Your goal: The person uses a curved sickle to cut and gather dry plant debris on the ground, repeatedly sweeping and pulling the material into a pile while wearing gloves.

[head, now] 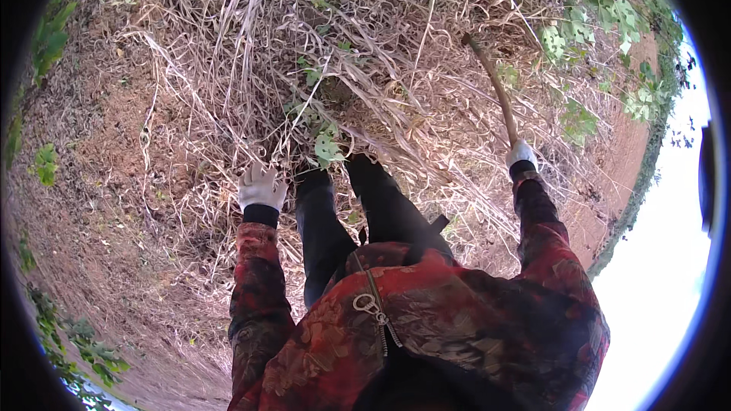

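My left hand (pixel 262 186), in a whitish glove, is held with its fingers spread over dry stalks left of my legs, holding nothing. My right hand (pixel 521 154), gloved too, grips one end of a curved brown wooden handle (pixel 498 83) out to the right. The handle points up and away from me, and its far end (pixel 466 39) lies against the dry stalks; whether a blade or head sits there I cannot tell. Between my hands, long dry grass stalks (pixel 365 91) and a green lobed leaf (pixel 328 148) lie in front of my dark trousers (pixel 371 188).
Tangled dry grass (pixel 245 28) covers much of the ground ahead. Leafy green plants (pixel 622 23) stand at the upper right, with others (pixel 51 40) along the left rim. Reddish bare soil (pixel 625 154) shows at the right, and brown soil (pixel 125 114) at the left.
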The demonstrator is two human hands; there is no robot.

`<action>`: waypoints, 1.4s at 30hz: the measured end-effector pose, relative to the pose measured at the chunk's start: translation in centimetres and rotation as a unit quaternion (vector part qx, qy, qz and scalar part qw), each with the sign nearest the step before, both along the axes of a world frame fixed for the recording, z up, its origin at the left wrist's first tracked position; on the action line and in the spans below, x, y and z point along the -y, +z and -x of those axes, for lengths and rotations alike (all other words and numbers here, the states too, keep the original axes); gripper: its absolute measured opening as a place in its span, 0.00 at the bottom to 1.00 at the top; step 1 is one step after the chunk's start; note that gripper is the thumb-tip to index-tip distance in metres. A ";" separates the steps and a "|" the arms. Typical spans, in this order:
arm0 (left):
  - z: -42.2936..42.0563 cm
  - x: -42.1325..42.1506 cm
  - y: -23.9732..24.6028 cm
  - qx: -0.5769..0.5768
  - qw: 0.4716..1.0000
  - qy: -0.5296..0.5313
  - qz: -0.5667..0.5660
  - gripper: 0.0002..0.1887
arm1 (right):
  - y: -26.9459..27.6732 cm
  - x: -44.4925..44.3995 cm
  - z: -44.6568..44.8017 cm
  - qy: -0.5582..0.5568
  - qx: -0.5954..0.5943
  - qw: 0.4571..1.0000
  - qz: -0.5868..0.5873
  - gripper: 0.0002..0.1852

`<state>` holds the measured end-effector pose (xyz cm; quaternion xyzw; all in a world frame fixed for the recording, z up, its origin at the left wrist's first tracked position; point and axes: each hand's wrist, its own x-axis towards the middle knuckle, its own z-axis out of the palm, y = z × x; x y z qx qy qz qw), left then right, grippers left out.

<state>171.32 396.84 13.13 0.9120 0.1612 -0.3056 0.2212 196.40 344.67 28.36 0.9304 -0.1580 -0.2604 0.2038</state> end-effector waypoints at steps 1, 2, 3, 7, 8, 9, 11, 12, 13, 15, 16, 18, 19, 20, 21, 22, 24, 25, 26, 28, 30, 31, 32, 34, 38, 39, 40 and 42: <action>-2.1 -0.2 -0.2 -0.017 1.000 -0.011 0.006 0.25 | -0.4 -0.6 2.4 -0.029 -0.020 0.999 0.000 0.12; -3.8 0.2 -0.5 -0.004 1.000 0.014 0.000 0.24 | -0.2 -1.2 5.7 -0.031 -0.059 0.997 -0.040 0.11; -5.8 0.6 -1.0 0.041 0.999 0.009 0.020 0.21 | 0.0 -2.0 9.6 -0.045 -0.080 0.995 -0.041 0.12; -14.0 7.2 -2.1 0.326 0.942 -0.065 0.048 0.14 | 0.7 -4.0 23.8 -0.137 -0.223 0.958 -0.116 0.15; -16.3 9.6 -2.2 0.332 0.935 -0.095 0.079 0.12 | 0.8 -4.3 25.7 -0.139 -0.202 0.958 -0.145 0.15; -18.4 12.4 -2.5 0.314 0.934 -0.129 0.113 0.11 | 0.7 -4.5 26.7 -0.152 -0.187 0.958 -0.157 0.15; -22.1 18.6 -3.5 0.279 0.923 -0.244 0.106 0.12 | 0.7 -5.4 27.5 -0.132 -0.146 0.964 -0.177 0.14; -23.6 21.7 -4.3 0.251 0.915 -0.296 0.116 0.12 | 0.6 -5.9 27.4 -0.162 -0.171 0.959 -0.160 0.14; -24.9 24.5 -5.4 0.237 0.903 -0.337 0.125 0.11 | 0.6 -6.5 27.3 -0.171 -0.163 0.961 -0.144 0.14; -26.2 29.8 -8.2 0.204 0.902 -0.367 0.099 0.10 | 0.5 -7.7 27.5 -0.198 -0.197 0.953 -0.120 0.16; -26.3 31.8 -9.9 0.208 0.905 -0.352 0.116 0.13 | 0.3 -8.2 27.9 -0.225 -0.196 0.945 -0.133 0.17; -26.3 34.2 -13.8 0.156 0.913 -0.348 0.148 0.15 | 0.0 -8.4 29.6 -0.281 -0.173 0.931 -0.159 0.18; -25.9 34.6 -15.6 0.150 0.906 -0.371 0.141 0.15 | -0.2 -8.2 30.6 -0.324 -0.181 0.911 -0.179 0.18; -24.9 35.0 -17.1 0.097 0.940 -0.314 0.092 0.15 | -0.4 -7.5 31.6 -0.336 -0.159 0.913 -0.171 0.19; -23.7 35.0 -18.4 0.026 0.963 -0.264 0.040 0.14 | -0.5 -6.8 32.5 -0.358 -0.151 0.903 -0.184 0.19; -22.8 34.0 -19.7 0.061 0.954 -0.288 0.053 0.13 | -0.7 -6.0 33.1 -0.356 -0.119 0.903 -0.209 0.20; -21.2 33.4 -20.9 0.124 0.928 -0.349 0.031 0.10 | -0.4 -4.6 33.6 -0.388 -0.101 0.886 -0.232 0.22; -20.9 33.3 -20.9 0.039 0.908 -0.417 0.025 0.16 | -0.1 -4.2 33.3 -0.393 -0.097 0.886 -0.226 0.23; -20.3 33.3 -20.6 0.030 0.894 -0.447 -0.002 0.16 | 0.3 -3.6 32.7 -0.424 -0.076 0.867 -0.251 0.23; -20.0 34.2 -19.0 0.004 0.864 -0.501 -0.036 0.18 | 0.9 -2.6 30.2 -0.435 0.028 0.856 -0.279 0.19; -19.7 35.3 -16.5 -0.004 0.841 -0.539 -0.048 0.22 | 0.5 -1.4 26.4 -0.413 0.122 0.835 -0.342 0.16; -19.4 36.0 -15.1 -0.020 0.858 -0.512 -0.039 0.26 | -0.3 -0.6 24.1 -0.410 0.145 0.830 -0.349 0.16; -19.1 36.5 -13.9 -0.014 0.840 -0.541 -0.036 0.27 | -1.5 0.5 21.5 -0.444 0.168 0.783 -0.402 0.16; -17.7 37.5 -11.7 0.014 0.826 -0.563 -0.007 0.28 | -5.6 2.6 16.2 -0.264 0.144 0.875 -0.379 0.17; -15.7 38.6 -9.6 -0.066 0.838 -0.535 0.087 0.31 | -13.4 6.1 11.5 -0.091 -0.004 0.954 -0.287 0.17; -15.6 38.6 -9.2 -0.103 0.840 -0.524 0.099 0.33 | -13.9 7.0 12.0 -0.027 -0.003 0.956 -0.291 0.17; -14.7 38.9 -8.5 -0.056 0.860 -0.503 0.058 0.35 | -13.4 8.1 13.7 -0.053 -0.048 0.963 -0.261 0.15; -12.9 39.3 -6.8 -0.044 0.850 -0.518 0.084 0.36 | -9.2 11.1 18.8 -0.107 -0.106 0.966 -0.209 0.12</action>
